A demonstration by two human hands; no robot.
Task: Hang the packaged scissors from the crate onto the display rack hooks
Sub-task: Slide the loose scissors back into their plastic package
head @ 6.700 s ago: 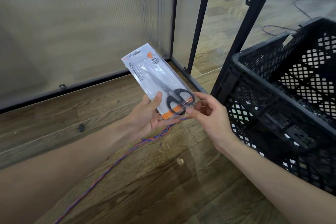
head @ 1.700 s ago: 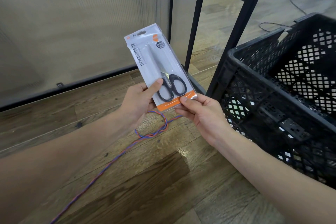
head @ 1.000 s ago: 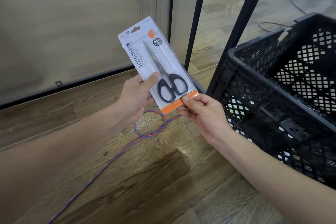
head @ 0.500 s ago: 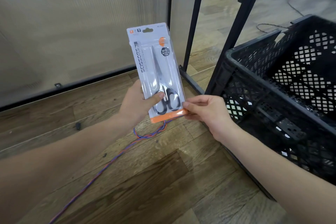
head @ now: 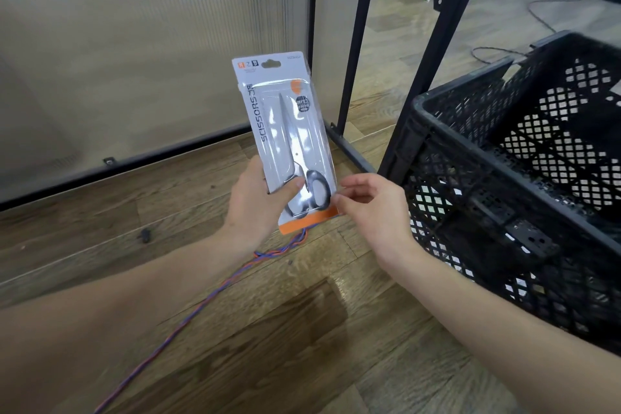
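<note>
scissors pack [head: 285,138] stands nearly upright in the air above the wooden floor [head: 302,329], left of the black crate [head: 504,178]. left hand [head: 255,202] clamps its lower left edge, thumb across the black handles. right hand [head: 369,205] pinches the lower right corner by the orange strip. clear blister, grey card, "scissors" printed up the side, hang slot on top. twisted cable [head: 201,302] trails below.

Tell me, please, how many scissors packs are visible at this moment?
1. The scissors pack is held upright over the floor by the left hand, with the right hand pinching its lower corner. The crate looks empty, though its near floor is hidden.
</note>
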